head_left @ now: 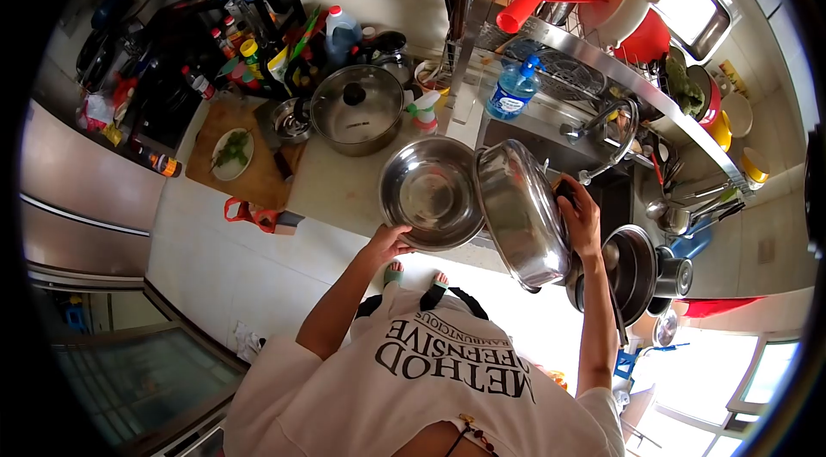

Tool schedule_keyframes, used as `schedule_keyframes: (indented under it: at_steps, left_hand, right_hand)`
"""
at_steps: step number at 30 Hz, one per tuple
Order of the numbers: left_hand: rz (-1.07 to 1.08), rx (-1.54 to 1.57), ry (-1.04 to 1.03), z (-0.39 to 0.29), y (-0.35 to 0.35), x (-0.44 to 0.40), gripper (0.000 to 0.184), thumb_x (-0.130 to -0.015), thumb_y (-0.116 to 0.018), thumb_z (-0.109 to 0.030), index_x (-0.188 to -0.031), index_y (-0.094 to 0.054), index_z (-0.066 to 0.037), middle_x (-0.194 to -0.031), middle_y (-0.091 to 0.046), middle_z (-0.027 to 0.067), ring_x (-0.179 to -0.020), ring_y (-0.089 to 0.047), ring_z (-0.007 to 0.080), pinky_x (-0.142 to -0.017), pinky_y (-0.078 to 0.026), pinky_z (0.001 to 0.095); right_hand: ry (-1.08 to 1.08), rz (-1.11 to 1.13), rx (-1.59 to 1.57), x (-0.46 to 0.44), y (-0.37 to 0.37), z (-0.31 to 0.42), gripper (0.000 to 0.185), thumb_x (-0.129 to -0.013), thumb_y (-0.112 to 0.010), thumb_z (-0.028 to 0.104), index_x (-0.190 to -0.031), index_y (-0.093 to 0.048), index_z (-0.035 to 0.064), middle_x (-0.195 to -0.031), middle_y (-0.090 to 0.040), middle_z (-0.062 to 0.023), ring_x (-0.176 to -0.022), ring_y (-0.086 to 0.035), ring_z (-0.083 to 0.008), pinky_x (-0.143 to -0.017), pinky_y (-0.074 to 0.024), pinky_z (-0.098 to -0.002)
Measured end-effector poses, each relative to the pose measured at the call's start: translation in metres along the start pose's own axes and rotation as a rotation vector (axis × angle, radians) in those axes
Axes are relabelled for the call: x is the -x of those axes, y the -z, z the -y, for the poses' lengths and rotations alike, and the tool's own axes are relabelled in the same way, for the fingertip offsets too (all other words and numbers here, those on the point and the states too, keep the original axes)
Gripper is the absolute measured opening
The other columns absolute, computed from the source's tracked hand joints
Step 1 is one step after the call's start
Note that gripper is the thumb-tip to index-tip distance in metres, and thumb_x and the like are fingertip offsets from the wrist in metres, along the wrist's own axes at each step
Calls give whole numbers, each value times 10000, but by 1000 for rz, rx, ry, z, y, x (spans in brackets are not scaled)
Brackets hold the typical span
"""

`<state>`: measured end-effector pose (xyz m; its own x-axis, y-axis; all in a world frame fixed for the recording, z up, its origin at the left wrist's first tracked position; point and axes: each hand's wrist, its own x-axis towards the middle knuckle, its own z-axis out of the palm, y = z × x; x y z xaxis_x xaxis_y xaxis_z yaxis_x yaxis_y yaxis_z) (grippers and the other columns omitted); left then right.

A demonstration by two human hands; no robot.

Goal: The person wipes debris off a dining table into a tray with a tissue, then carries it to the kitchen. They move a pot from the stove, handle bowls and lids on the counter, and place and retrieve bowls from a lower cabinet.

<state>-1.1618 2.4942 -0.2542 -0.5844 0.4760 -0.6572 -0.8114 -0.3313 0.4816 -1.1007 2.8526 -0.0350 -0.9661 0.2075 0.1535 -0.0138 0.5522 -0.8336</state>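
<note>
A wide stainless steel bowl point(428, 186) is at the counter's front edge, its shiny inside facing up. My left hand point(387, 243) pinches the near rim of this bowl, thumb over the edge. Just to its right, a large stainless steel pot point(516, 214) is tilted steeply over the edge of the sink, its wall up against or very near the bowl's rim. My right hand point(582, 220) is closed round a dark handle on the pot's right side. What is inside the pot is hidden from this angle.
The sink point(551, 132) with its faucet point(602, 166) lies behind the pot. A blue detergent bottle point(514, 89) stands at the sink's back. A lidded pot point(358, 108) and a spray bottle point(424, 111) are on the counter. Several pans point(632, 272) crowd the right, below a dish rack point(637, 61).
</note>
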Motion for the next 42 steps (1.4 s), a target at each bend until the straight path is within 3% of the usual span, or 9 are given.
schedule_keyframes:
  at_steps: [5,8,11,14,20,26,28,35,42]
  left_hand:
    - [131,-78,-106,-16,24,23,522,-773,-607,-94,-1249,-401,-35,-1202,-492,122,-1101,-500,294,-861,-469,452]
    - [-252,-513,-292,-15,88,-6,737,-766,-596,-100,-1391,-210,-162,-1213,-438,167,-945,-577,290,-786,-483,455]
    - [-601,-1668,-527,-16,175,-69,802,-758,-563,-106,-1420,-115,-166,-1175,-442,213,-939,-574,334,-761,-487,460]
    - [-666,-1733,-240,-48,127,-47,774,-758,-540,-121,-1416,-133,-150,-1094,-476,232,-912,-580,348,-743,-499,442]
    - [-679,-1900,-173,-37,101,-13,740,-752,-574,-147,-1396,-210,-125,-1058,-500,194,-888,-596,333,-721,-506,436]
    - [-646,-1775,-561,-3,131,-4,639,-752,-623,-178,-1311,-341,-51,-1035,-522,194,-768,-618,300,-621,-513,388]
    - [-429,-1605,-550,-7,146,-16,588,-763,-649,-212,-1267,-388,-56,-1056,-510,194,-780,-603,281,-609,-499,399]
    - [-260,-59,-152,-34,51,2,511,-777,-687,-323,-1174,-458,-98,-1072,-566,91,-836,-607,246,-741,-511,418]
    - [-130,-266,-36,-23,19,-24,434,-785,-568,-122,-1188,-412,-79,-1029,-566,129,-859,-624,308,-674,-537,472]
  right_hand:
    - [-13,-29,10,7,-6,1,367,-817,-599,152,-1162,-537,42,-943,-596,-85,-833,-560,-140,-667,-465,-254]
    - [-1,-32,5,10,-8,4,376,-811,-599,157,-1166,-538,50,-939,-596,-88,-820,-558,-139,-650,-459,-252]
    - [1,-35,32,13,-13,9,380,-804,-601,159,-1164,-538,54,-963,-596,-90,-817,-554,-141,-654,-459,-251]
    - [-57,-27,29,16,-15,18,368,-808,-593,134,-1162,-539,51,-988,-592,-86,-839,-555,-141,-672,-460,-244]
    - [-53,-40,41,24,-19,26,365,-811,-586,95,-1162,-527,17,-979,-584,-94,-850,-551,-139,-689,-467,-245]
    - [-114,-52,-3,38,-22,26,369,-806,-584,86,-1161,-520,7,-967,-578,-94,-848,-552,-139,-706,-465,-249]
    - [-114,-63,3,40,-23,32,373,-802,-586,91,-1158,-520,5,-961,-577,-93,-849,-552,-142,-713,-463,-254]
    - [-83,-110,15,44,-20,23,370,-802,-584,105,-1157,-523,16,-959,-581,-91,-845,-556,-149,-717,-467,-266]
    - [-106,-126,-66,49,-16,35,364,-816,-586,111,-1154,-516,-4,-925,-580,-85,-788,-556,-122,-658,-473,-242]
